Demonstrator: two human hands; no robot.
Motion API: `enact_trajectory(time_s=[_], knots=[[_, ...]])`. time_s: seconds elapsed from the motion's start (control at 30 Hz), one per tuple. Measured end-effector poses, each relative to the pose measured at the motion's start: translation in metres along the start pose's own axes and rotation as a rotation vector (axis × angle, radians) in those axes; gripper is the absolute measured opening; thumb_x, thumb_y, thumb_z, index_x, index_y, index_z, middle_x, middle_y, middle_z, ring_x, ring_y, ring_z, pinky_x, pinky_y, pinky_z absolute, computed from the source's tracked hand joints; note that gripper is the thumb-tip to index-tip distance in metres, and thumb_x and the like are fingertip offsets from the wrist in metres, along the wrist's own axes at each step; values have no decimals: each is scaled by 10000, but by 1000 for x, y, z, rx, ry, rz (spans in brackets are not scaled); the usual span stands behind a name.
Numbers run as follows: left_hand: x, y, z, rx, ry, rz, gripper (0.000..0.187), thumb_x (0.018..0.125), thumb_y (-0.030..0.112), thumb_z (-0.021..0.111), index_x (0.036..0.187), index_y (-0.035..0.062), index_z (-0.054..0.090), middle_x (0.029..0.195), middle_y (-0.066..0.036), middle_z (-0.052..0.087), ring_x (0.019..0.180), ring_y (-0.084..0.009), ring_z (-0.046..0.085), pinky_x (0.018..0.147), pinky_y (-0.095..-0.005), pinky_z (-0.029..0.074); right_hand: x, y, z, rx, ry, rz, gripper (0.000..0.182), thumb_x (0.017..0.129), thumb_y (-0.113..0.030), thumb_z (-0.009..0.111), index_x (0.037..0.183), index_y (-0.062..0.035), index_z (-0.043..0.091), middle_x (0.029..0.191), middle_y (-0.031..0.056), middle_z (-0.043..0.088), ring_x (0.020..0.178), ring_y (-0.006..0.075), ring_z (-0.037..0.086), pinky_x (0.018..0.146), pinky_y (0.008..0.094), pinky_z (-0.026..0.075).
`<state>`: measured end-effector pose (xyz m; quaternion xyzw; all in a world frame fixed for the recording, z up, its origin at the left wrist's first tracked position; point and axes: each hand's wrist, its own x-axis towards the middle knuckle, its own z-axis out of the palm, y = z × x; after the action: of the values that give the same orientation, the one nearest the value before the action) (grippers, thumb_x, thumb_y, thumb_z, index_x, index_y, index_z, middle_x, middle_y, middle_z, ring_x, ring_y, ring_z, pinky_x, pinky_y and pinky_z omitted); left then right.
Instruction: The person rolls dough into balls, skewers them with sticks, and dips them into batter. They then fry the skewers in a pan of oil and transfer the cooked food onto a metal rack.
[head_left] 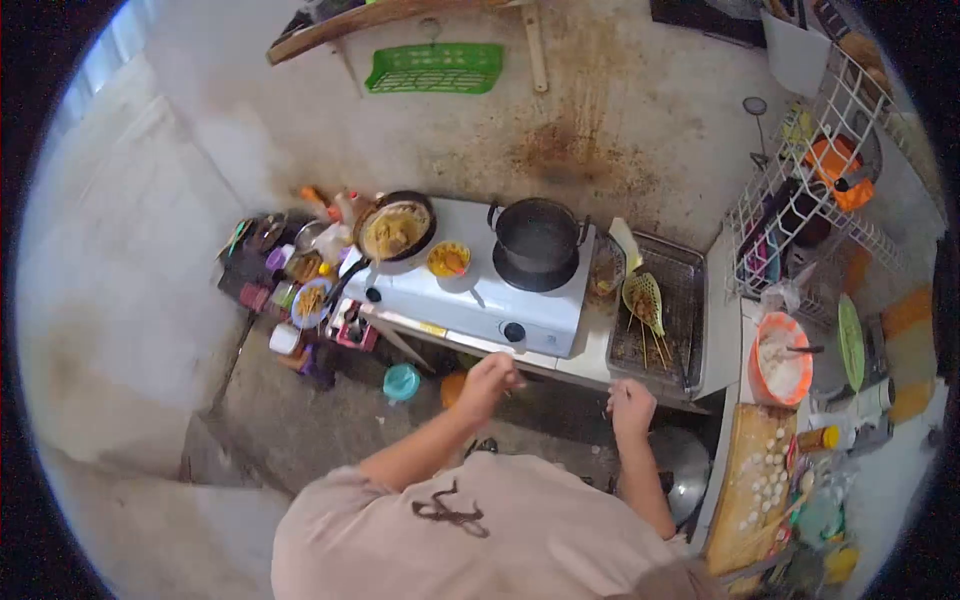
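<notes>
My left hand (489, 388) is raised in front of the white stove (470, 315), its fingers curled together. My right hand (632, 407) hovers before the counter edge, also with bent, closed fingers. Anything pinched in either hand is too small to make out. On the stove, a dark pot (537, 237) stands on the right burner and a frying pan (396, 227) holding yellowish food sits on the left. Between them is a small bowl (449, 260) of orange-yellow food. Right of the stove, a metal tray (684, 262) carries a green slotted scoop (642, 300) and several thin sticks.
An orange bowl (780, 358) of white powder stands on the right counter, beside a wooden board (741, 455) dotted with small white pieces. A wire rack (800, 200) hangs above. Jars and a plate (311, 302) crowd the stove's left. A turquoise container (401, 382) is below.
</notes>
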<state>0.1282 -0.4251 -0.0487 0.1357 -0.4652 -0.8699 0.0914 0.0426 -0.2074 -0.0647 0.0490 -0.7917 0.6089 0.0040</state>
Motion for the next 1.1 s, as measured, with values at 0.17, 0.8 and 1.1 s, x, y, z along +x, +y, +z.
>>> enact_trajectory(time_s=[0.17, 0.8, 1.1], knots=[[-2, 33, -109, 122, 299, 37, 154, 766, 173, 484, 641, 121, 410, 603, 7, 394, 567, -115, 417, 550, -265, 371, 25, 83, -1, -43, 102, 205, 172, 778, -55, 476, 634, 9, 543, 501, 65, 509, 414, 128, 485, 399, 250, 390], [-16, -18, -233, 378, 813, -66, 396, 837, 101, 447, 1221, 154, 363, 971, -47, 552, 607, -118, 515, 469, -221, 419, 172, 139, -81, -1112, 57, 587, 606, 649, -380, 674, 1103, -44, 454, 1048, 176, 521, 934, 303, 527, 798, 388, 430], [-13, -14, -276, 292, 1014, -162, 274, 773, 136, 526, 1008, -3, 511, 741, -73, 574, 519, -142, 531, 459, -244, 423, 124, 135, -76, -756, 466, 288, 577, 690, -286, 654, 1119, 27, 431, 1097, 220, 477, 1001, 356, 468, 852, 396, 372]])
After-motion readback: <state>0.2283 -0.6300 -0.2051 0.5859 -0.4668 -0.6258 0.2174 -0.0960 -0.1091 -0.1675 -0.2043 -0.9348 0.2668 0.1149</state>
